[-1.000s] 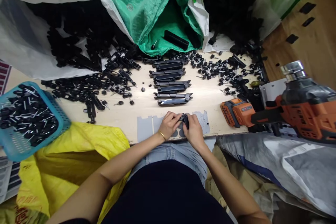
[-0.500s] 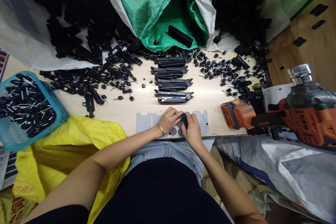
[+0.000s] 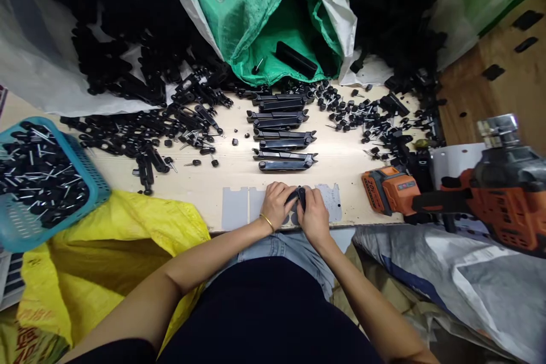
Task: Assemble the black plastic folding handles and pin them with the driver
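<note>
My left hand, with a gold bangle at the wrist, is closed at the front edge of the table, its fingertips on a small black part. My right hand grips a black plastic piece, which stands steeply between the two hands. The two black parts meet at their upper ends; whether they are joined I cannot tell. Beneath both hands lies a grey sheet with round dark marks. Beyond them, several black folding clamp-like arms lie stacked in a column.
At left are a blue basket of black-headed pins, a pile of black parts and a yellow sack. A green sack stands behind. Black knobs and an orange cordless impact wrench lie to the right.
My left hand has turned and its fingers now press a second black part against the piece in my right hand. The whole view has shifted slightly.
</note>
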